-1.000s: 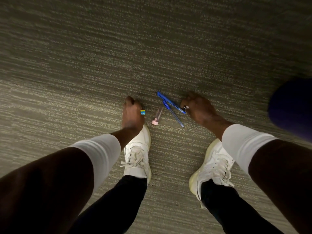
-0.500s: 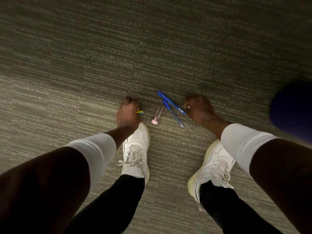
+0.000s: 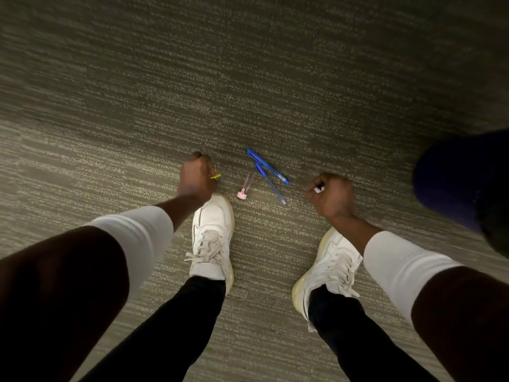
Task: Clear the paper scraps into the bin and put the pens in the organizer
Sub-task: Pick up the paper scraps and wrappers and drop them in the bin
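Right hand (image 3: 332,195) shifted away from pens (image 3: 268,173) | fisted on white scrap (image 3: 318,189) | left hand (image 3: 196,179) grips yellow scrap (image 3: 215,177)

- No readable text, label, brand, number or sign anywhere in the frame.
- Blue pens (image 3: 268,168), centre of frame on the carpet: barrels show no legible print.
- Clear pen with pink cap (image 3: 245,187), just left of the blue ones: no marking can be made out.
- White shoes (image 3: 212,230), lower centre: no logo or lettering visible.
- Small yellow item (image 3: 215,177) at the left hand (image 3: 196,177) and small white item (image 3: 318,189) at the right hand (image 3: 332,195): too small to show any writing.
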{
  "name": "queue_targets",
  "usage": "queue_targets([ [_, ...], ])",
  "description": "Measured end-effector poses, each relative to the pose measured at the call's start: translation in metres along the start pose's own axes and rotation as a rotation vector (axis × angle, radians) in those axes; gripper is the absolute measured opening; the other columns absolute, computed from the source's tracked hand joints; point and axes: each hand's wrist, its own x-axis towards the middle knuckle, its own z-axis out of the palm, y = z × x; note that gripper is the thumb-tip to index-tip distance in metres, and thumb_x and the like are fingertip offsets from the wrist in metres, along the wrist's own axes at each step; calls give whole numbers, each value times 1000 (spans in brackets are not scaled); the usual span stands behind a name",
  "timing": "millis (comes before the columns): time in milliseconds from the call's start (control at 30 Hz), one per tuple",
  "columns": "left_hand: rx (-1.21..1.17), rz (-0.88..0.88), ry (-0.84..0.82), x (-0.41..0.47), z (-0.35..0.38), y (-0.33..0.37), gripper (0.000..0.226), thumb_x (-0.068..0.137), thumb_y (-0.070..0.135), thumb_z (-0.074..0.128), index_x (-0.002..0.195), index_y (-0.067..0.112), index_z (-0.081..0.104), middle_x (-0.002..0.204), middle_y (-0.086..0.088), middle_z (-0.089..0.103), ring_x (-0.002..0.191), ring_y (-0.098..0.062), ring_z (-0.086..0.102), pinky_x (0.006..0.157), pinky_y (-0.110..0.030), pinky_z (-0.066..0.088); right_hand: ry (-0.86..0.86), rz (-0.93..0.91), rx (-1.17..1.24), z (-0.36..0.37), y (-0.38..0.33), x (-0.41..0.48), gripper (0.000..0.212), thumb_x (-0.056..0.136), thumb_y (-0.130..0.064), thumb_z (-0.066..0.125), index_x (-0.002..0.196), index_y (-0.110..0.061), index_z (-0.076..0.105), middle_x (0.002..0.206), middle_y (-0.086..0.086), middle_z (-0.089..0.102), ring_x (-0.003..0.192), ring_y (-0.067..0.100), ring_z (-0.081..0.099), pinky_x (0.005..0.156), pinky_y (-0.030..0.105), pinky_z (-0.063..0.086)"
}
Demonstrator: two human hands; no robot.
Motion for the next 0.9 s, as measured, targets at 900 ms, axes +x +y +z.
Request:
queue_targets([
  [900, 21, -160, -75, 5, 15, 6, 5, 77, 7, 80, 82, 7, 78, 90, -17, 80, 88, -36, 75, 81, -39, 61, -99, -50, -52, 8, 21, -27, 12, 75, -14, 83, 72, -21, 75, 82, -4, 79, 66, 6, 56, 70, 16, 38],
])
